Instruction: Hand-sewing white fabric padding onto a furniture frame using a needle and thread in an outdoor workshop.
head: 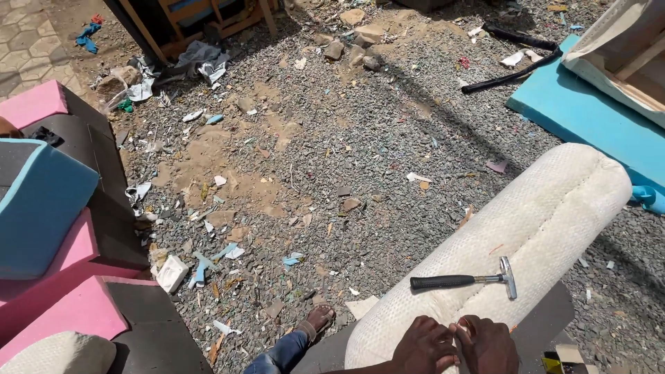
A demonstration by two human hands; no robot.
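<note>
Head view:
Hands: two, left hand (424, 346) and right hand (488, 344), fingertips pressed together, seemingly pinching something tiny on the cushion.
Cushion: one white padded roll (547, 215) under both hands.
Hammer: one black-handled hammer (465, 279), lying on the roll just beyond the hands.
Foam blocks: several pink (66, 305), one blue (38, 204), left.

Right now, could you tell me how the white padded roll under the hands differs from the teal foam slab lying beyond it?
The white padded roll is rounded and covered in textured white fabric; the teal foam slab is flat, bare and blue-green. The roll carries a hammer on top and is touched at its near end by the left hand and right hand; the slab lies untouched under an upholstered frame. Both rest over the gravel ground.
</note>
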